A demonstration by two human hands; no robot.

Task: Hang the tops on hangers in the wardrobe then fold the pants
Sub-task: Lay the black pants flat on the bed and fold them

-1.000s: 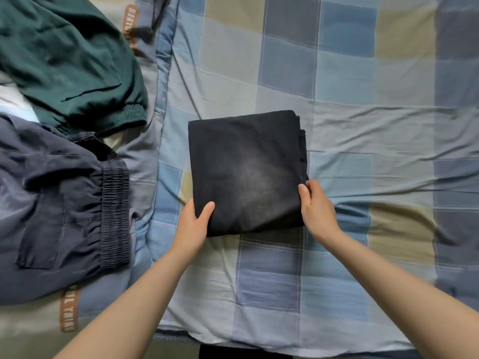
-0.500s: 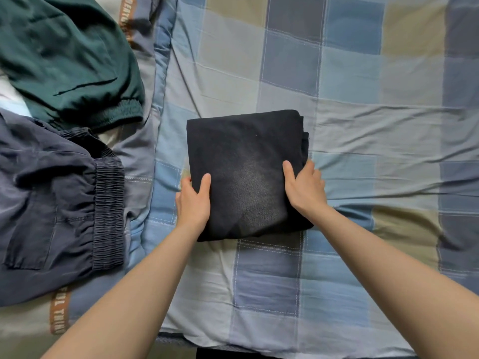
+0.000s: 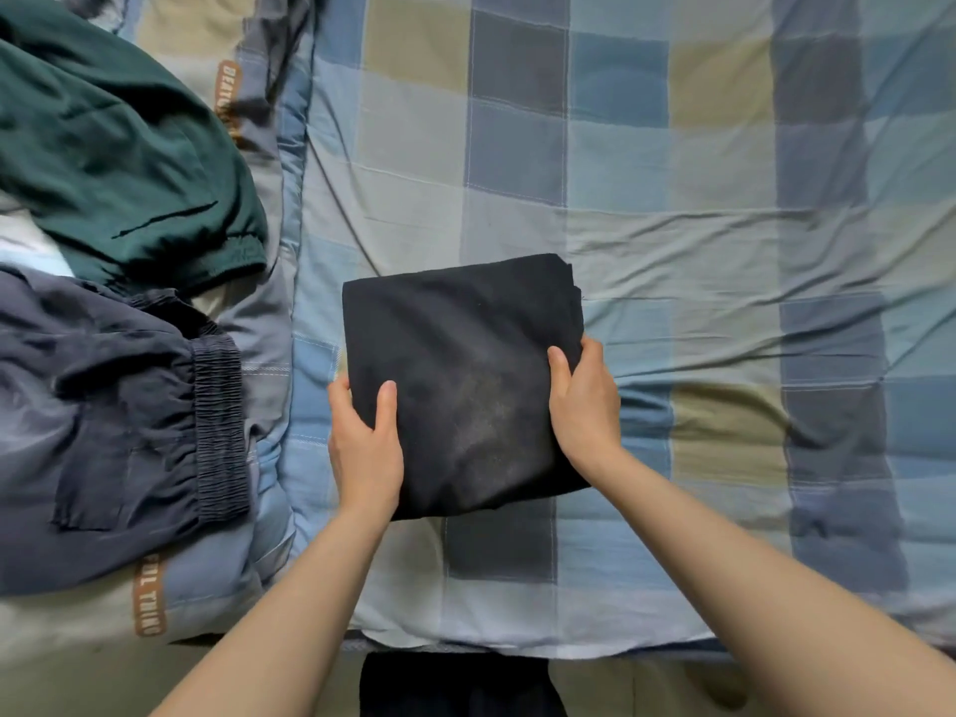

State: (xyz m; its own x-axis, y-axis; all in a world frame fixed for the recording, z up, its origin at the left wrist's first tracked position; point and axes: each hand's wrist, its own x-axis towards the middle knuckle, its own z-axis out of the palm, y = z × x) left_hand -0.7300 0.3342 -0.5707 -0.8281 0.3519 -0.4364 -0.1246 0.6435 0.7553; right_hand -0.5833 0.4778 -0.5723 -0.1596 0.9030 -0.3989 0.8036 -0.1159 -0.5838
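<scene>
A pair of black pants (image 3: 465, 354), folded into a thick square, lies on the checked bedspread (image 3: 698, 251). My left hand (image 3: 364, 447) grips its near left edge, thumb on top and fingers tucked under. My right hand (image 3: 584, 406) grips the right edge the same way, thumb lying on the cloth. Dark green pants (image 3: 114, 147) lie unfolded at the far left. Grey-blue pants (image 3: 103, 416) with an elastic waistband lie spread below them.
A grey pillow or quilt edge (image 3: 269, 313) with brown lettering runs between the loose pants and the bedspread. The bed's near edge (image 3: 517, 649) crosses the bottom of the view, with floor beyond it.
Both hands slid from the near corners further up along the folded black pants' sides and now clasp them. The bundle itself has stayed about where it was.
</scene>
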